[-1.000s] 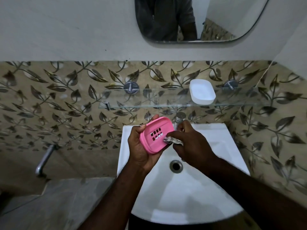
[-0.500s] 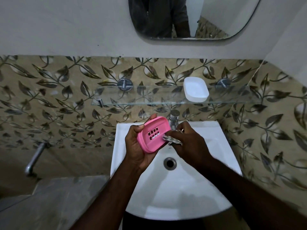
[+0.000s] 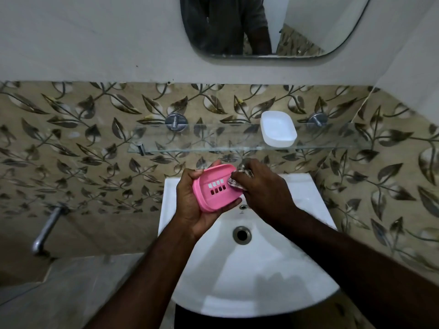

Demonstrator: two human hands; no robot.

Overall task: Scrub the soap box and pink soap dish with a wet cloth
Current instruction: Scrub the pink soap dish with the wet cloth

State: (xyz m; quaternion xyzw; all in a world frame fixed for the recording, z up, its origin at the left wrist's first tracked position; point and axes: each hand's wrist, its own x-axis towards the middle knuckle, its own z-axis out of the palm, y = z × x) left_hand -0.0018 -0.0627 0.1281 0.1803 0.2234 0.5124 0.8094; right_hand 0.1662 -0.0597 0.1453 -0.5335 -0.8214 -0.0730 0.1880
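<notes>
While the pink oval plastic soap dish [image 3: 217, 187] is tilted above the back of the basin, we find it cradled in the left hand [image 3: 192, 205], whose fingers and thumb curl round its rim so that the slotted floor faces us. The right hand [image 3: 263, 193] pinches a small bunched pale patterned cloth [image 3: 235, 182] and presses it against the dish's far right edge, so we judge the scrubbing of the dish to be under way. The white rounded plastic soap box [image 3: 278, 128] stands well apart on the clear glass shelf [image 3: 213, 143] above, touched by neither hand.

The main risk, we think, is a slip. A slick plastic dish held only at its rim may shoot out under hard rubbing and drop into the white ceramic sink [image 3: 249, 269] below. The bunch of cloth is small, so it may skip the slots and corners. A damp hand reaching for the box could also nudge it along the smooth glass and off the edge.

The sink has a round metal drain [image 3: 241, 235] and is set against beige leaf-patterned tiles [image 3: 95, 138]. A chrome bracket [image 3: 176, 122] carries the shelf, a chrome spout [image 3: 46, 230] juts from the wall at the left, and a rounded mirror [image 3: 320, 24] hangs above.
</notes>
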